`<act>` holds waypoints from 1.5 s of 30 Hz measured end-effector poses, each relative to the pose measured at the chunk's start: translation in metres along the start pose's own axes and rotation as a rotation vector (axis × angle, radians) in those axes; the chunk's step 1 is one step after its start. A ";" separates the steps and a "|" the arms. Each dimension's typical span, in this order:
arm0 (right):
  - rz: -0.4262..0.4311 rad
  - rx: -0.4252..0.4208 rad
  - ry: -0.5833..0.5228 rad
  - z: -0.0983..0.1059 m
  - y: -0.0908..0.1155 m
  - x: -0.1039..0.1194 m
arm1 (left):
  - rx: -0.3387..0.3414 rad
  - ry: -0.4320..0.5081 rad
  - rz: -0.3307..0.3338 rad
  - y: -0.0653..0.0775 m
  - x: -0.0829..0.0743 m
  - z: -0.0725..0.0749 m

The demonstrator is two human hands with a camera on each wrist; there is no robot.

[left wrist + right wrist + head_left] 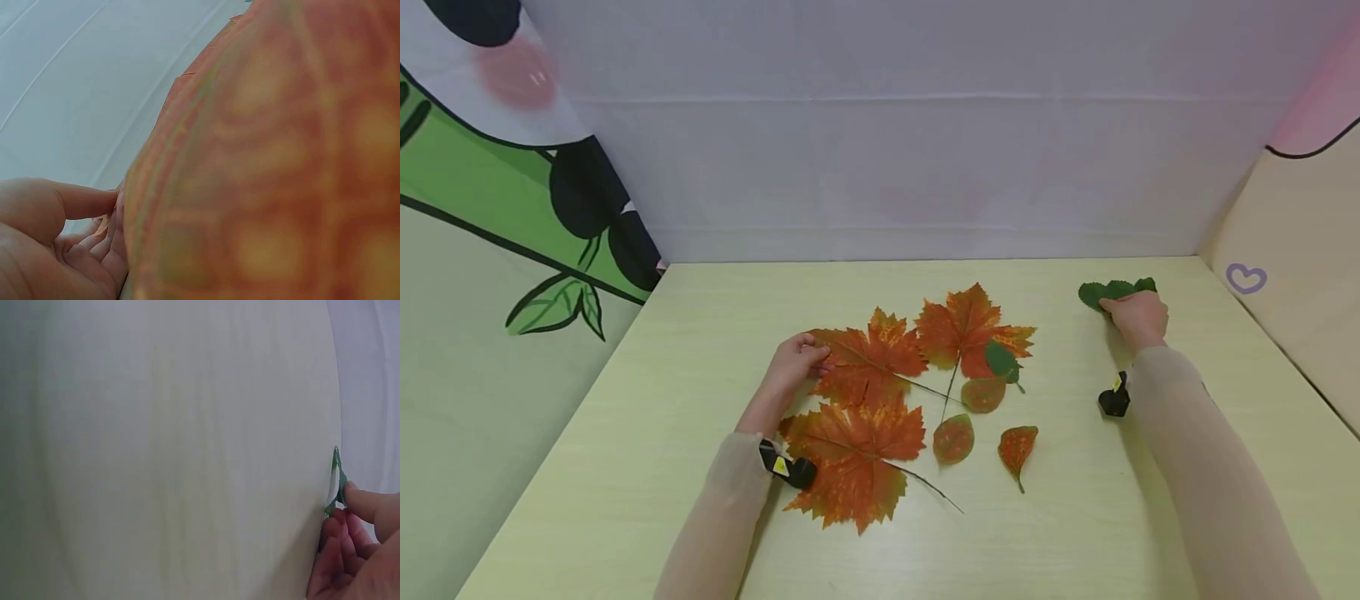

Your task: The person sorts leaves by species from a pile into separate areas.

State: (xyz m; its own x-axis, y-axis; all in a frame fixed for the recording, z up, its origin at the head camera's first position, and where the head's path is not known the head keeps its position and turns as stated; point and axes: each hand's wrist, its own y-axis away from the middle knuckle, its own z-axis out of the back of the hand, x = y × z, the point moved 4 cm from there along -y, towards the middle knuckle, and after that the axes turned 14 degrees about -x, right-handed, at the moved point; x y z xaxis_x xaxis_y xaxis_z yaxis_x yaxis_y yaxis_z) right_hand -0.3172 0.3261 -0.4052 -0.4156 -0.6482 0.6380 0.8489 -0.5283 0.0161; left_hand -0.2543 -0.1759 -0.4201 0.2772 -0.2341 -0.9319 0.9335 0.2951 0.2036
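Right fingers (331, 557) and thumb (370, 504), green leaves (1117, 289) between

On the pale wood-grain desk (625, 500), three large orange lobed leaves (853, 446) lie centrally, small rounded orange-green leaves (953, 440) to their right; green scalloped leaves (1093, 293) are held near the far right corner.

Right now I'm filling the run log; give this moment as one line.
left hand: pinches large orange leaf | right hand: pinches green leaves | nearby: two more large orange leaves, four smaller leaves
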 end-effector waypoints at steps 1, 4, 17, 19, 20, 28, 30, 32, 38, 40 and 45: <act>-0.002 -0.003 -0.001 0.000 0.000 0.000 | 0.001 0.003 -0.001 0.000 0.000 0.000; 0.020 -0.004 0.008 0.002 0.001 0.002 | 0.003 0.003 -0.007 -0.001 -0.001 -0.001; 0.287 0.072 0.033 -0.010 0.034 0.028 | 0.005 -0.001 0.011 -0.002 0.001 -0.001; 0.329 0.105 0.032 -0.014 0.041 0.033 | 0.004 -0.002 0.010 -0.002 0.001 0.000; 0.349 0.123 0.030 -0.016 0.045 0.036 | 0.005 -0.006 0.006 -0.001 0.001 0.000; 0.451 0.221 0.021 -0.028 0.079 0.061 | -0.007 -0.025 0.004 -0.001 0.000 -0.001; 0.468 0.245 0.023 -0.032 0.086 0.066 | -0.006 -0.022 0.004 -0.001 -0.001 -0.001; 0.493 0.266 0.031 -0.036 0.093 0.069 | -0.007 -0.021 0.003 -0.001 -0.001 -0.001; 0.553 0.323 0.075 -0.046 0.109 0.072 | -0.007 -0.022 0.005 0.000 -0.001 -0.001; 0.563 0.334 0.089 -0.048 0.113 0.073 | -0.008 -0.027 0.003 0.000 -0.001 -0.001; 0.577 0.349 0.135 -0.052 0.122 0.077 | -0.013 -0.033 0.006 -0.002 0.001 -0.001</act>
State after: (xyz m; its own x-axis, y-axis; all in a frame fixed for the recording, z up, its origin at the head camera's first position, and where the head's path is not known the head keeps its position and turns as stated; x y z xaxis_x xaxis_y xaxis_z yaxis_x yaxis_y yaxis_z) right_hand -0.2627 0.1831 -0.3941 0.1171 -0.8477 0.5174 0.9927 0.1149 -0.0363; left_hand -0.2560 -0.1755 -0.4219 0.2901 -0.2623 -0.9203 0.9288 0.3087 0.2048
